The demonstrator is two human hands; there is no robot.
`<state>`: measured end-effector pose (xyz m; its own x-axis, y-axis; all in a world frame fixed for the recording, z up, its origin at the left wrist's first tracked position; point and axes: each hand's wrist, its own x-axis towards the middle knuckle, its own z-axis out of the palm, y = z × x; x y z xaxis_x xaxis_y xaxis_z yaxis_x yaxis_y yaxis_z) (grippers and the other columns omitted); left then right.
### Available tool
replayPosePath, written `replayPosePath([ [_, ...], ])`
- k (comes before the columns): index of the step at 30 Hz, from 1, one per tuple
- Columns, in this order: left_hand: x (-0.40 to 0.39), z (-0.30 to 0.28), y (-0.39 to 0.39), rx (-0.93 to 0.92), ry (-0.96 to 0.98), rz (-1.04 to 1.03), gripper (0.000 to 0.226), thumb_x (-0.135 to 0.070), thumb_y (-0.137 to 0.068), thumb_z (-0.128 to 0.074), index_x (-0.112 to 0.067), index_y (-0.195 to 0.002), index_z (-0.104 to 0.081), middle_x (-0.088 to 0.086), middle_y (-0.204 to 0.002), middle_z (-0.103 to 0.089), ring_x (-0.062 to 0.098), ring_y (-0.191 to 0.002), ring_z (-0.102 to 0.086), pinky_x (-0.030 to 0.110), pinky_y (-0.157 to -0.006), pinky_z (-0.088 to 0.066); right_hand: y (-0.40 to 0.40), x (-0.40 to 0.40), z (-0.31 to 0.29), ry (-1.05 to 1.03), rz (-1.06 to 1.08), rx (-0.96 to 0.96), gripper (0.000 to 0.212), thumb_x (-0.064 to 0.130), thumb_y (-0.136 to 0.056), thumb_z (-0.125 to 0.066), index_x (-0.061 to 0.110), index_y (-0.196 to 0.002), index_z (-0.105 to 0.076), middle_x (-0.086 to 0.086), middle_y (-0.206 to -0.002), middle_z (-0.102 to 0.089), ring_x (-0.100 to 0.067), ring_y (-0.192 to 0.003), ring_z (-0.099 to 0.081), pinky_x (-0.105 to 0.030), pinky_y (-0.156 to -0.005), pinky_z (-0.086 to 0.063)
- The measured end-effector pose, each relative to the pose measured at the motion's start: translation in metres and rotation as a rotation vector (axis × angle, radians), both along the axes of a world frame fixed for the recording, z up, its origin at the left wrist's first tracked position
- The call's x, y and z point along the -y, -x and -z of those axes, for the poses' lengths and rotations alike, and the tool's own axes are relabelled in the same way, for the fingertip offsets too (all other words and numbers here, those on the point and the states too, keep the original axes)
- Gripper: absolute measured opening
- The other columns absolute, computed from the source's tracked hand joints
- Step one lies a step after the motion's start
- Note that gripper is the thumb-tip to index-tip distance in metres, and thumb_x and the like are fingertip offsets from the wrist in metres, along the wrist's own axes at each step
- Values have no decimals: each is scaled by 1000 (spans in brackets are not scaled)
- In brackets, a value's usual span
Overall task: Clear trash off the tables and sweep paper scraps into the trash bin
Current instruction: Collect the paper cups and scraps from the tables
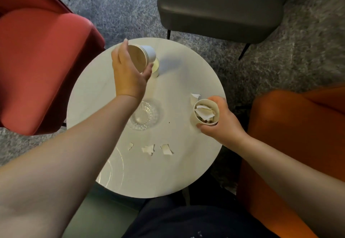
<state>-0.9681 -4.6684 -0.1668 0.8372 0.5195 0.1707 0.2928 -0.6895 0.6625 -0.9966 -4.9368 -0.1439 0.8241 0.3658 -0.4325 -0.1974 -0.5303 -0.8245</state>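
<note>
No writing shows. Left grip (128, 70) holds a tilted empty cup (141, 56); right grip (218, 124) holds a scrap-filled cup (205, 111) above the bench (186, 81).

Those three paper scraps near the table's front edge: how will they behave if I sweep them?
The paper scraps look thin, torn and curled, so probably light and floppy. On the smooth table they'd likely slide easily, perhaps scattering or fluttering off the near edge.

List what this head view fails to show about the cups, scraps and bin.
- Trash bin: nowhere in the head view.
- Second cup on the table: mostly hidden behind the tilted cup that the left hand holds; contents unclear.
- Cup in the right hand: scraps cover its bottom.
- Glass dish: partly under the left forearm.
- Loose scraps: too small to read.
</note>
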Motion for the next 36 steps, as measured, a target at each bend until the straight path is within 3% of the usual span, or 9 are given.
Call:
replayPosePath([
  [8, -10, 28, -20, -339, -7, 145, 83, -26, -81, -79, -9, -147, -33, 11, -146, -34, 26, -133, -39, 28, -113, -26, -5, -12, -4, -29, 40, -25, 56, 15, -74, -78, 48, -101, -42, 25, -105, -52, 14, -85, -57, -5, -61, -44],
  [13, 3, 46, -5, -491, 105, 310, 80, -23, -78, -81, -17, -146, -39, 7, -142, -35, 26, -124, -47, 31, -108, -36, -9, -17, -5, -38, 58, -16, 54, 14, -75, -78, 46, -102, -43, 21, -102, -53, 14, -85, -56, -4, -61, -44],
  [21, 46, 63, 51, -487, 139, 513, 84, -18, -72, -84, -29, -145, -43, 3, -142, -37, 23, -127, -44, 33, -108, -38, -17, -20, -12, 5, 71, 52, 65, 19, -72, -79, 40, -120, -40, 27, -110, -48, 10, -97, -53, -8, -70, -45],
  [24, 54, 62, 59, -484, 137, 502, 90, -21, -74, -84, -27, -149, -36, -1, -147, -36, 20, -131, -40, 34, -107, -38, -18, -19, -23, -17, 72, 83, 67, 18, -72, -79, 39, -122, -41, 21, -116, -48, 7, -101, -53, -12, -74, -47],
  [31, 45, 49, 69, -514, 142, 450, 106, -29, -71, -87, -19, -154, -22, 3, -154, -27, 17, -140, -30, 26, -112, -28, -17, -28, -44, -32, 33, 199, 70, 18, -71, -80, 40, -121, -37, 18, -117, -49, 3, -107, -52, -4, -77, -44],
  [33, 36, 44, 79, -524, 120, 429, 101, -30, -75, -84, -17, -154, -22, 5, -153, -28, 18, -141, -29, 26, -113, -24, -17, -33, -46, -44, 14, 225, 72, 20, -70, -81, 39, -123, -36, 19, -119, -48, 3, -110, -51, -6, -81, -45],
  [36, 22, 40, 104, -475, 82, 332, 68, -25, -88, -72, -16, -146, -38, 6, -141, -38, 23, -130, -41, 30, -109, -31, -17, -44, -44, -44, -25, 225, 75, 22, -70, -81, 37, -127, -35, 23, -120, -46, 3, -111, -50, -14, -86, -47],
])
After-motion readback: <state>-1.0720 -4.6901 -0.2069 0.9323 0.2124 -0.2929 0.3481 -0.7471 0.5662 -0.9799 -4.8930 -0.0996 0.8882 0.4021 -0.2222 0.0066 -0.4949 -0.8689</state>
